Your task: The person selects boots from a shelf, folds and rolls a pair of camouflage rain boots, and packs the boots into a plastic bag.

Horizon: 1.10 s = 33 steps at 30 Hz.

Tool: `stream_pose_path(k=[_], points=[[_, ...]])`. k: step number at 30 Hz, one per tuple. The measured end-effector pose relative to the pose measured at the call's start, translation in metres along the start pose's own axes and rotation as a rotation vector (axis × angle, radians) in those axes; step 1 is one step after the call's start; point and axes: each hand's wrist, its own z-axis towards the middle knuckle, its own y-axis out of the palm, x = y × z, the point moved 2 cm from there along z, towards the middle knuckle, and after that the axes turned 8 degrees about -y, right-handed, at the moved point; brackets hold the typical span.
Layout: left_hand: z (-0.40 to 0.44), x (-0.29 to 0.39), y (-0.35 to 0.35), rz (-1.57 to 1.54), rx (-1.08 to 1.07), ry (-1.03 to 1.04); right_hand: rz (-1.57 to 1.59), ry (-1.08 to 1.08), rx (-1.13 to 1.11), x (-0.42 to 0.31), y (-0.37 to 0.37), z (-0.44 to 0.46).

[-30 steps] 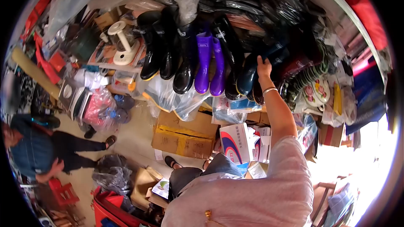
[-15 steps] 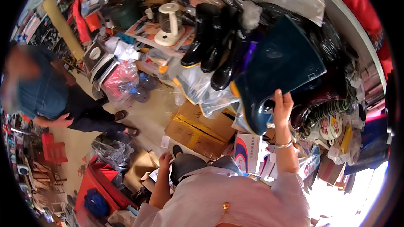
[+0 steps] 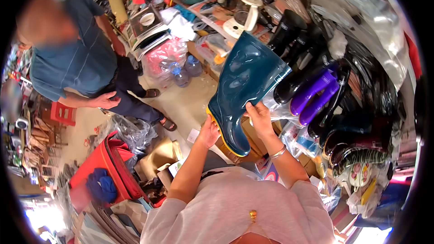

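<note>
Both my arms reach up from six o'clock, elbows bent and hands well apart. My left forearm slants toward one o'clock, bringing my left hand just below the centre, toward seven; its fingers curl in a hold, tips near twelve. My right forearm leans toward eleven, and my right hand sits between three and four o'clock, a little higher than the left. I grip with that one too, its thumb side turned toward nine. My right wrist runs nearly in line with its forearm. Some fingertips are hidden.
</note>
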Motion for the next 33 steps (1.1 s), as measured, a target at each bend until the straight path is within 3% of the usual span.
stream_pose_path(k=[7,8,11,13,15,18,19,20,21,22,26,30,33], points=[[-0.002,0.009,-0.024,-0.066,0.035,-0.012,-0.064,-0.049,-0.209,0.007,0.042,0.010],[0.000,0.008,-0.026,-0.093,0.062,-0.033,-0.028,-0.132,-0.166,0.002,0.050,0.009],[-0.005,0.011,-0.023,-0.070,-0.054,-0.067,-0.116,-0.098,-0.086,0.007,0.042,0.009],[0.000,0.007,-0.052,0.037,-0.155,-0.041,0.029,-0.203,0.008,0.005,0.027,0.006],[-0.002,0.008,-0.031,0.169,-0.091,-0.002,0.071,-0.116,0.113,0.008,-0.014,-0.003],[-0.007,0.002,-0.027,0.276,0.056,-0.101,-0.124,-0.090,0.402,-0.039,-0.085,-0.038],[-0.009,-0.003,-0.035,0.318,0.105,-0.122,-0.283,-0.109,0.527,-0.054,-0.108,-0.050],[-0.008,-0.010,-0.041,0.319,0.199,-0.167,-0.191,-0.122,0.587,-0.068,-0.134,-0.063],[-0.013,-0.015,-0.050,0.320,0.308,-0.211,-0.301,-0.185,0.662,-0.076,-0.164,-0.074],[-0.017,-0.020,-0.056,0.337,0.302,-0.212,-0.429,-0.243,0.777,-0.077,-0.197,-0.083],[-0.041,-0.047,-0.079,0.382,0.467,-0.241,-0.556,-0.427,0.963,-0.109,-0.298,-0.101],[-0.053,-0.080,-0.091,0.360,0.576,-0.231,-0.756,-0.405,1.037,-0.114,-0.384,-0.089],[-0.055,-0.102,-0.091,0.317,0.604,-0.185,-0.945,-0.226,1.088,-0.094,-0.425,-0.066]])
